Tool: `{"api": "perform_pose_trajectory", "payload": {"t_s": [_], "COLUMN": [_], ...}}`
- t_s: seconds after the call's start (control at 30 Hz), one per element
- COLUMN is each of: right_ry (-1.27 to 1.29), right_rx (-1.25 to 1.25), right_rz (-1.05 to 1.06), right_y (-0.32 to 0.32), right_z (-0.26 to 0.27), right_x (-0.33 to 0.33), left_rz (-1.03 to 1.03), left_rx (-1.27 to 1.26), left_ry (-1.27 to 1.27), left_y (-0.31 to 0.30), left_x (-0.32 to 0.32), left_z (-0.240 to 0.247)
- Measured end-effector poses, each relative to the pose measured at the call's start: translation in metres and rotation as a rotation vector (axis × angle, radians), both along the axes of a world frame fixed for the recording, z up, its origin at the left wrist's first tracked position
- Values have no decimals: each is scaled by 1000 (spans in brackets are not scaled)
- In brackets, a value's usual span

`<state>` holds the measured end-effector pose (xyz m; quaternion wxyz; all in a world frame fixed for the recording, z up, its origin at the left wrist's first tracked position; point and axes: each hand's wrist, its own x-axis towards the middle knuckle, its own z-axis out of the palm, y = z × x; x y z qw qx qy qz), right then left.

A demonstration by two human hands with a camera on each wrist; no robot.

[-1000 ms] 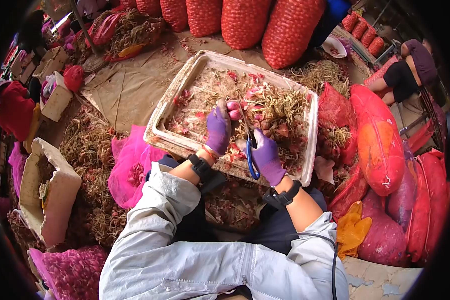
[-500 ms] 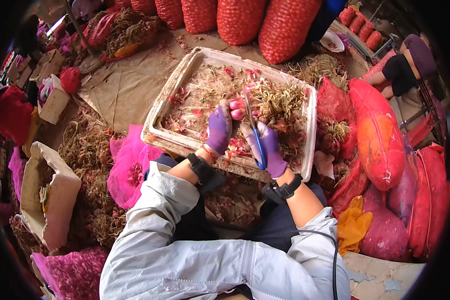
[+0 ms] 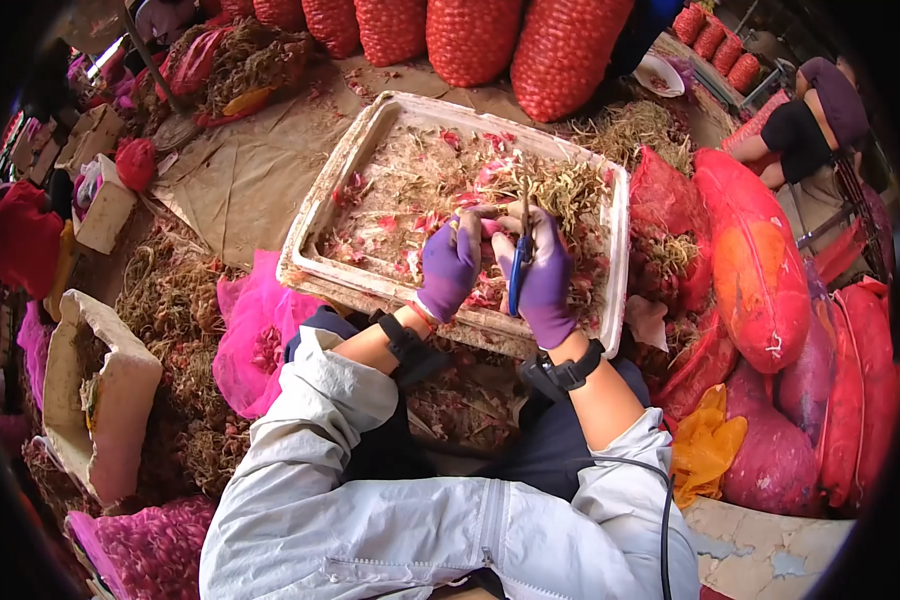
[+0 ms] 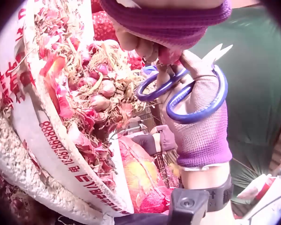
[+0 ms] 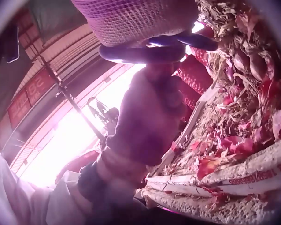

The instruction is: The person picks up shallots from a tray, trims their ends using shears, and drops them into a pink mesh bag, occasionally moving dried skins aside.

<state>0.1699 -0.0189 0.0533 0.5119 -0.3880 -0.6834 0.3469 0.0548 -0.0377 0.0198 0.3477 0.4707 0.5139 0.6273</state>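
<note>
Over the foam tray (image 3: 620, 250), the left hand (image 3: 451, 262) pinches a shallot (image 3: 490, 228); the right hand (image 3: 543, 275) grasps blue-handled scissors (image 3: 516, 275). Trimming seems underway; the next snip calls for blades lined up clear of fingertips. From here, fingers mostly cover the shallot, its cut end included.

Big red sacks (image 3: 475, 40) stand along the top of the frame, a person (image 3: 795, 132) is at the upper right, a chipped white box (image 3: 127, 410) lies at the left, and a crumpled yellow bag (image 3: 708, 448) lies at the lower right.
</note>
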Motion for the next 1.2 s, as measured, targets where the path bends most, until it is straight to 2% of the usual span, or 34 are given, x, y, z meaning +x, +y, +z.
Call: {"api": "perform_pose_trajectory", "payload": {"t_s": [0.07, 0.13, 0.2, 0.23, 0.3, 0.33, 0.4, 0.47, 0.5, 0.53, 0.57, 0.6, 0.67, 0.73, 0.8, 0.87, 1.1, 1.2], "right_ry": [-116, -45, 159, 706, 641, 551, 543, 177, 119, -125, -351, -604, -595, -677, -677, -864, -892, -965], "right_rx": [48, 110, -169, -520, -520, -602, -605, -308, -418, -211, 8, 111, 81, 103, 140, 159, 71, 145], "right_rz": [105, 82, 122, 449, 245, 21, -22, 85, 94, 63, -8, -61, -67, -107, -106, -148, -203, -254], "right_y": [4, 5, 9, 20, 31, 32, 33, 26, 11, 8, 5, 1, -3, -5, -6, -6, -3, -3], "right_z": [0, -2, -8, -7, -18, -16, -17, -16, 1, -6, -13, -15, -23, -24, -23, -24, -29, -27], "right_x": [3, -3, -2, 5, 12, 16, 19, 19, 9, 9, 8, 9, 4, -1, -3, -5, -6, -4], "left_rz": [-4, -2, 130, 125, -19, -21, 2, 40, 124, 207, 193, 194, 278, 270, 248, 211, 87, 64], "left_rx": [-75, -92, 78, 73, -147, -148, -138, -125, -6, 112, 9, 12, -17, 12, 13, 27, 116, 201], "left_ry": [-177, -169, 69, 71, -289, -289, -388, -358, -234, -104, -203, -196, -79, -89, -222, -244, -436, -473], "left_y": [-3, 2, 6, 5, 6, 8, 13, 18, 23, 25, 21, 22, 21, 17, 17, 18, 15, 19], "left_x": [1, 0, -1, -1, -3, -5, -11, -12, -13, -14, -14, -16, -20, -22, -22, -23, -15, -10], "left_z": [5, -4, -12, -9, -3, -4, -7, -14, -19, -13, -8, -8, -9, -4, -4, -6, -8, -14]}}
